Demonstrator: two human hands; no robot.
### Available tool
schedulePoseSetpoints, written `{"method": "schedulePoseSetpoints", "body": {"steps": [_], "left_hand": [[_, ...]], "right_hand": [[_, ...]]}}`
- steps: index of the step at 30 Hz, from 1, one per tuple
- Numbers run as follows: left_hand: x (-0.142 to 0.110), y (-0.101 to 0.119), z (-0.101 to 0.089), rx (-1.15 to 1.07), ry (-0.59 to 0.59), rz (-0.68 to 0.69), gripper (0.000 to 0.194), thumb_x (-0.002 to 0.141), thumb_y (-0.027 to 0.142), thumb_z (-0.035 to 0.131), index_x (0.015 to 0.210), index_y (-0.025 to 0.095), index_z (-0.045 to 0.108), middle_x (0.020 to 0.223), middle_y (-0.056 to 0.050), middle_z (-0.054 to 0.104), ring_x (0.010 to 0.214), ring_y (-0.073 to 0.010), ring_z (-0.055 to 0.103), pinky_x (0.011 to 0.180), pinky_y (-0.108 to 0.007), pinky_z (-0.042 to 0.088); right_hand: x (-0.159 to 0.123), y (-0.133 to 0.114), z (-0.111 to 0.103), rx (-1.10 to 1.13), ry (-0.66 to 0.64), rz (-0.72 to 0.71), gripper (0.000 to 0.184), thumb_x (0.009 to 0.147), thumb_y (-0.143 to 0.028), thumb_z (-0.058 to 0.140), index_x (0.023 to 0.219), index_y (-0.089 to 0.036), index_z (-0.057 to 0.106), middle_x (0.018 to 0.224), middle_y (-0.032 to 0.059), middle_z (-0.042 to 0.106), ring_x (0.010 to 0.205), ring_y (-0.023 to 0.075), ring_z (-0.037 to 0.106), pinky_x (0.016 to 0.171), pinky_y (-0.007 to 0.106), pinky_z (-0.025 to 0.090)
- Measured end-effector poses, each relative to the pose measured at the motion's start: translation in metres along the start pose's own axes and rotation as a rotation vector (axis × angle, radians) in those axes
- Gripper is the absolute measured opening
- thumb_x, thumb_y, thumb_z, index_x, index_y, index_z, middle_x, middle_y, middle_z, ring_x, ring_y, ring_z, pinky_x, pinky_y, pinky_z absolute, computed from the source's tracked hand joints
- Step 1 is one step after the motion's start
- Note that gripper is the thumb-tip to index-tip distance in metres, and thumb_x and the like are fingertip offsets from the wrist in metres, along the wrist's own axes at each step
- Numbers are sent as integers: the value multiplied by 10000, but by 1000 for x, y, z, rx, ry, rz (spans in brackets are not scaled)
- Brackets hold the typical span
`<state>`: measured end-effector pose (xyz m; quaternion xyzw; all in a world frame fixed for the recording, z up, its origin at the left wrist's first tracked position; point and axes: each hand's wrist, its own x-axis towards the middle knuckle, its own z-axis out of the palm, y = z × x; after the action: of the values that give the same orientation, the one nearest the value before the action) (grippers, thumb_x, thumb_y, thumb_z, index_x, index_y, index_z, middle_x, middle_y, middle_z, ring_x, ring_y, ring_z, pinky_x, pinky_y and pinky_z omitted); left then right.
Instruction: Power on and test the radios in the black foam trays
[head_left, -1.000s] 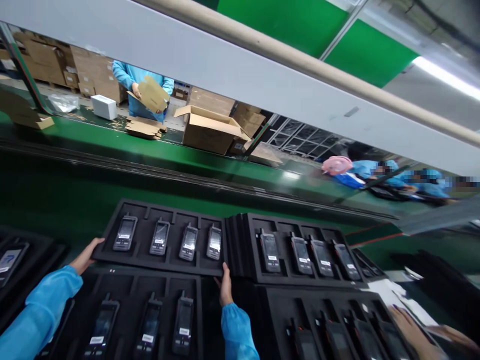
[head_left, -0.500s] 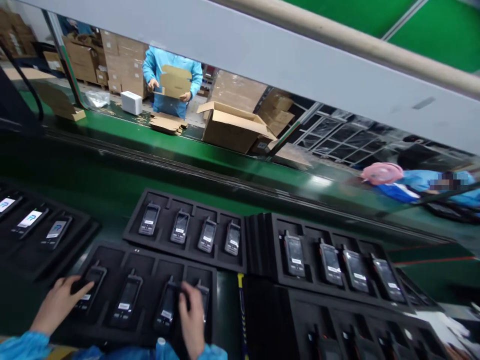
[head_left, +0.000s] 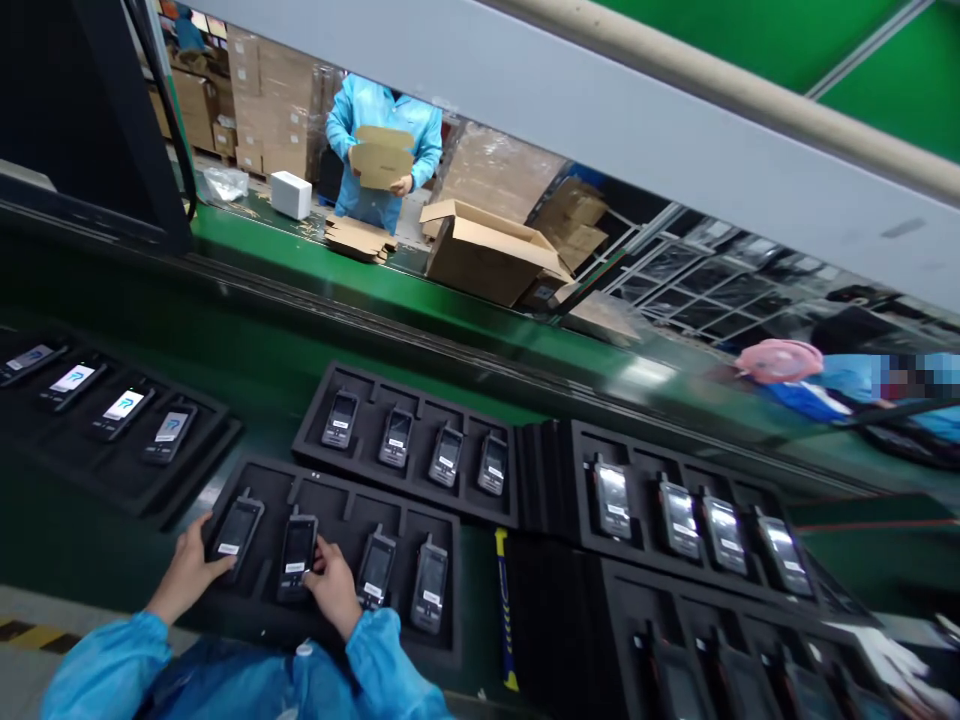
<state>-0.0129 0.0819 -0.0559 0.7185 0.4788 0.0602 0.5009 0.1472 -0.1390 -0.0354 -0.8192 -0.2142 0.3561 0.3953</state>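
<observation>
A black foam tray in front of me holds a row of handheld radios with stub antennas, dark screens and small white labels. My left hand is at the leftmost radio, thumb on its lower edge and fingers along its left side. My right hand grips the second radio by its right side between thumb and fingers. That radio sits in or just above its slot; I cannot tell which. To the right, a third radio and another radio lie in their slots untouched.
Behind is another foam tray of radios. On the left, a tray holds radios with lit screens. Stacked trays stand right, beside a yellow-blue strip. Across the green bench, a person holds cardboard near an open carton.
My right hand has moved left from the third radio to the second. My left hand remains at the leftmost radio. The view has shifted, showing more of the left side.
</observation>
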Motion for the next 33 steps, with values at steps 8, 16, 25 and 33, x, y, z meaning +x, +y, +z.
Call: {"method": "schedulePoseSetpoints", "body": {"steps": [8, 16, 25, 33], "left_hand": [[1, -1, 0, 54, -79, 35, 1091, 568, 573, 636, 1444, 39, 264, 1393, -284, 407, 1421, -471, 320, 1210, -552, 267], [1, 1, -1, 88, -105, 20, 1152, 600, 622, 547, 1487, -31, 209, 1467, -273, 338, 1438, -421, 288, 1232, -510, 225], [-3, 8, -4, 132, -117, -32, 1208, 580, 676, 542, 1499, -32, 202, 1509, -276, 305, 1469, -398, 265, 1246, -502, 209], [-3, 7, -5, 154, -125, -49, 1220, 593, 677, 553, 1521, -23, 180, 1516, -268, 300, 1472, -392, 264, 1234, -500, 234]], "right_hand": [[8, 9, 5, 164, 33, 77, 589, 554, -84, 666, 1128, -192, 741, 925, 9, 604, 769, 210, 601, 716, 291, 511], [6, 18, 1, 254, 5, 90, 639, 538, -89, 703, 1171, -165, 744, 938, 31, 608, 783, 213, 595, 723, 303, 504], [4, 20, 4, 305, 30, 123, 656, 513, -92, 707, 1167, -129, 738, 937, 47, 608, 774, 221, 595, 722, 321, 506], [4, 15, 9, 286, 64, 156, 551, 495, -41, 702, 1030, -159, 770, 879, 13, 592, 747, 204, 561, 688, 302, 475]]}}
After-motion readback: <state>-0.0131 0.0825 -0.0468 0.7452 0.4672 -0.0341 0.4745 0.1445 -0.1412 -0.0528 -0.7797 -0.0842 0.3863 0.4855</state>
